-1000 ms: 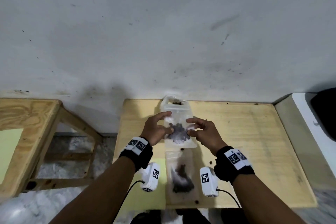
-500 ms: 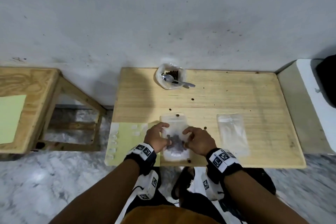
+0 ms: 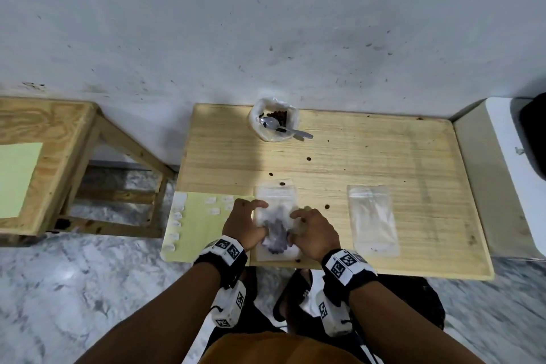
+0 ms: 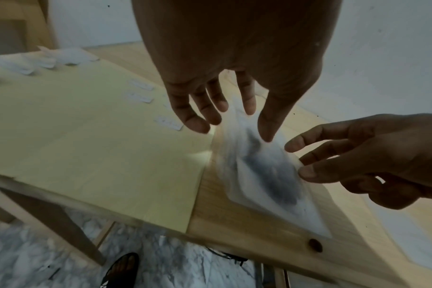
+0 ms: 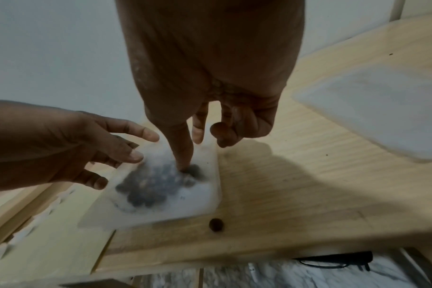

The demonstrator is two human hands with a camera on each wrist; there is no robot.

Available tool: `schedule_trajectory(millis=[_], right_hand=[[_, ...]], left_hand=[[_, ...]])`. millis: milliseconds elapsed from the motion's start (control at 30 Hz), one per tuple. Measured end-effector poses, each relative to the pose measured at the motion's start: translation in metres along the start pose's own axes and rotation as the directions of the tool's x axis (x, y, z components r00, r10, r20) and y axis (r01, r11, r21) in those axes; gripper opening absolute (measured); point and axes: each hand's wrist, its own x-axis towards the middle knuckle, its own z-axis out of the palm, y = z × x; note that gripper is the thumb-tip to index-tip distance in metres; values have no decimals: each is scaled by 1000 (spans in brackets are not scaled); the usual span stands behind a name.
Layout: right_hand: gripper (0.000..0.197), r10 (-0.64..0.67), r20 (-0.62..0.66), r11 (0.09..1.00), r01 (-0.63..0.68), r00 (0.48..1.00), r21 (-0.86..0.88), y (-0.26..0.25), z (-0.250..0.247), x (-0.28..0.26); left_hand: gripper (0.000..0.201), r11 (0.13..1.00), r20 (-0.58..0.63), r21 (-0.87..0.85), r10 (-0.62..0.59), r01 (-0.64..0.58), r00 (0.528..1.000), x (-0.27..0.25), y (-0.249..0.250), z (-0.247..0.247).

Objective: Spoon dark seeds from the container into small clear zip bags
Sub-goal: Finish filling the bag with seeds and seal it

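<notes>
A small clear zip bag (image 3: 276, 196) with dark seeds in it lies flat by the table's front edge, seen also as the bag (image 4: 271, 175) and the bag (image 5: 160, 185) in the wrist views. My left hand (image 3: 251, 216) touches its left side with straight fingers, thumb tip on the plastic (image 4: 266, 136). My right hand (image 3: 300, 226) rests on its right side, thumb (image 5: 183, 163) pressing onto the seeds. At the table's back stands the seed container (image 3: 273, 121), a plastic-lined cup, with a metal spoon (image 3: 285, 128) lying in it.
An empty clear zip bag (image 3: 372, 219) lies right of my hands. Loose seeds (image 3: 308, 158) dot the wooden table (image 3: 413, 156). A yellow sheet (image 3: 201, 224) with small white labels covers the front left corner. A wooden stool (image 3: 44, 162) stands left, a white block (image 3: 514, 156) right.
One second ago both hands held the filled bag up in the air. It has come down flat onto the table's front edge, and the fingers have loosened on it.
</notes>
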Motion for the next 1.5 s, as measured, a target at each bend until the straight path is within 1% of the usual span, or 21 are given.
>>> schedule_trajectory(millis=[67, 133, 167, 200, 267, 367, 500, 567, 667, 767, 833, 900, 967, 1033, 1133, 1200, 1267, 1300, 1367, 1433, 1500], right_hand=[[42, -12, -57, 998, 15, 998, 53, 1, -9, 2], [30, -1, -125, 993, 16, 992, 116, 4, -24, 3], [26, 24, -151, 988, 0, 988, 155, 8, -34, 3], [23, 56, -167, 981, -23, 984, 194, 14, -44, 4], [21, 147, -189, 958, -92, 971, 270, 31, -65, 3], [29, 282, -211, 928, -210, 936, 309, 68, -91, 3], [56, 438, -243, 878, -353, 866, 324, 120, -113, -1], [67, 478, -227, 863, -405, 848, 302, 140, -117, -2], [74, 488, -198, 859, -425, 850, 286, 157, -116, 0], [64, 486, -182, 856, -424, 855, 296, 163, -117, 3], [50, 483, -174, 853, -416, 858, 315, 166, -119, 4], [34, 478, -198, 854, -400, 856, 332, 169, -121, 6], [23, 471, -223, 854, -379, 853, 356, 171, -121, 6], [19, 465, -231, 851, -359, 855, 384, 174, -122, 5], [17, 456, -257, 856, -341, 852, 388, 173, -123, 2], [15, 463, -291, 859, -342, 837, 382, 171, -123, -1], [11, 466, -331, 858, -328, 820, 395, 170, -123, -5], [9, 459, -346, 855, -301, 818, 422, 170, -123, -7], [11, 420, -344, 814, -181, 840, 552, 170, -127, -11], [21, 387, -273, 686, -77, 880, 723, 166, -136, -15], [19, 350, -180, 591, -67, 919, 804, 159, -146, -21]], left_hand=[[43, 999, -110, -18, 33, -36, 993, 2, 6, -1], [31, 995, -226, -34, 83, -93, 971, 7, 19, -1], [26, 991, -254, -36, 116, -129, 960, 11, 29, 2], [21, 986, -248, -57, 137, -156, 959, 14, 42, 4], [13, 976, -147, -139, 146, -167, 978, 22, 70, 15], [8, 960, 70, -269, 96, -74, 993, 34, 106, 44], [13, 939, 288, -327, -10, 108, 957, 47, 141, 91], [10, 931, 344, -317, -67, 183, 936, 52, 153, 112], [11, 931, 361, -274, -133, 242, 923, 55, 163, 134], [16, 928, 352, -262, -164, 265, 922, 56, 170, 146], [14, 915, 341, -280, -187, 289, 921, 58, 172, 151], [15, 894, 327, -314, -214, 319, 921, 61, 172, 153], [15, 858, 322, -372, -238, 354, 916, 63, 171, 154], [8, 839, 328, -395, -252, 374, 910, 63, 171, 154], [15, 822, 338, -422, -248, 382, 908, 62, 171, 153], [8, 852, 333, -397, -214, 342, 918, 60, 171, 152], [21, 925, 302, -280, -168, 256, 938, 56, 172, 151], [26, 940, 291, -253, -150, 227, 945, 54, 172, 150], [31, 955, 273, -245, -98, 168, 957, 51, 174, 147], [32, 962, 253, -254, -36, 103, 967, 47, 175, 140], [29, 944, 232, -327, 32, 47, 972, 41, 176, 129]])
